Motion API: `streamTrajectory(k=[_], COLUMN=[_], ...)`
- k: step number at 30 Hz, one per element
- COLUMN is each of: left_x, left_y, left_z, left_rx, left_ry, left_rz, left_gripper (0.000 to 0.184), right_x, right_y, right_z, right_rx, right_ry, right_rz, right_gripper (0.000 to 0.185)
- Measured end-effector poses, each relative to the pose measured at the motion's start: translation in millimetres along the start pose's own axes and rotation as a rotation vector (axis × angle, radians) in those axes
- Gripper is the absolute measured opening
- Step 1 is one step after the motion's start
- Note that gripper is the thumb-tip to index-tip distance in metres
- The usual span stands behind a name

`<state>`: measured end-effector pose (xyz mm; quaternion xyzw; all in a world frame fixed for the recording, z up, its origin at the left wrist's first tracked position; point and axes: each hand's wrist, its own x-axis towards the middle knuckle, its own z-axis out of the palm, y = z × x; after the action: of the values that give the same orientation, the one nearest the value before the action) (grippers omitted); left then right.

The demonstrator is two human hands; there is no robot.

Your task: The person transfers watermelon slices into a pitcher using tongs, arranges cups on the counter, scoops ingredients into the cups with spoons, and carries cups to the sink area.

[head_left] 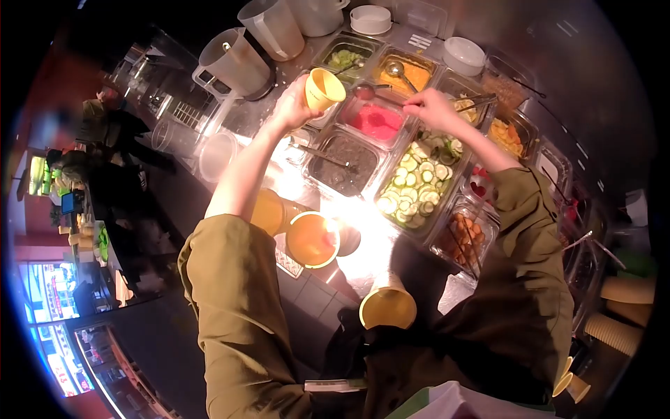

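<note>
Nearest, two open cups [388, 311] are seen. Beyond, one batch of sliced cucumber [419, 181] and one of pink food [377, 123] are set side by side. Beside the pink food, one yellow cup [325, 91] is gripped, tilted, by the left hand [294, 108]; one ladle [363, 91] is seemingly pinched by the closed fingers of the right hand [434, 112], its bowl near the yellow cup's rim. Drips could be caused if the ladle were tipped short of that rim. Farthest, three pitchers [234, 63] and two white bowls [370, 21] are counted.
</note>
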<state>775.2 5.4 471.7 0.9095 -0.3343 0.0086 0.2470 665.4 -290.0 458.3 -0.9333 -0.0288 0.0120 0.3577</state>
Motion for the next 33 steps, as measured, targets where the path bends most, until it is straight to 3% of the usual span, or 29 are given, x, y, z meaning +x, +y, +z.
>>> streamTrajectory(k=[3,6,9,10,13,18,21,22,25,29,30,33], left_x=[-0.5,1.1,2.6,3.8,8.5,-3.9,0.1,4.0,26.5,40.7,43.6,41.3], left_y=[11.3,19.2,23.1,16.9,-22.7,-23.9,-37.8,-47.9,-79.9,-110.0,-117.5,-126.0], left_z=[-2.5,-5.4,-13.9,-14.7,-8.9,-56.5,-81.5,-86.2,-100.6,-104.9,-103.1,-106.9], left_rx=[-0.044,-0.207,-0.318,-0.275,-0.539,-0.755,-0.744,-0.700,-0.604,-0.628,-0.628,-0.591], left_ry=[-0.029,-0.035,0.000,0.030,0.101,0.127,0.116,0.112,0.079,0.009,0.007,-0.045], left_rz=[0.048,0.088,-0.027,-0.034,-0.089,-0.152,-0.094,-0.097,-0.058,0.046,0.071,0.064], left_gripper=[0.080,0.078,0.079,0.077,0.075,0.068,0.068,0.068,0.068,0.070,0.071,0.073], right_x=[-2.3,15.5,7.0,-1.3,-25.7,-29.0,-7.3,-3.1,27.8,102.6,114.1,127.4], right_y=[-51.3,-66.3,-74.3,-73.8,-77.4,-63.8,-6.7,-15.3,-28.6,-34.3,-34.0,-46.3], right_z=[-17.2,3.4,-4.0,-10.6,-36.3,2.3,77.4,84.4,97.8,113.5,118.3,120.8], right_rx=[-0.342,-0.849,-0.798,-0.593,-0.398,-0.533,-0.671,-0.707,-0.860,-0.958,-0.983,-0.704], right_ry=[0.075,0.366,0.498,0.419,0.395,-0.066,0.054,-0.032,0.434,0.290,0.252,-0.040], right_rz=[-0.197,-0.794,-0.735,-0.572,-0.221,0.223,0.072,0.127,-0.391,-0.306,-0.198,0.182], right_gripper=[0.020,0.029,0.029,0.026,0.024,0.020,0.019,0.022,0.017,0.017,0.027,0.021])
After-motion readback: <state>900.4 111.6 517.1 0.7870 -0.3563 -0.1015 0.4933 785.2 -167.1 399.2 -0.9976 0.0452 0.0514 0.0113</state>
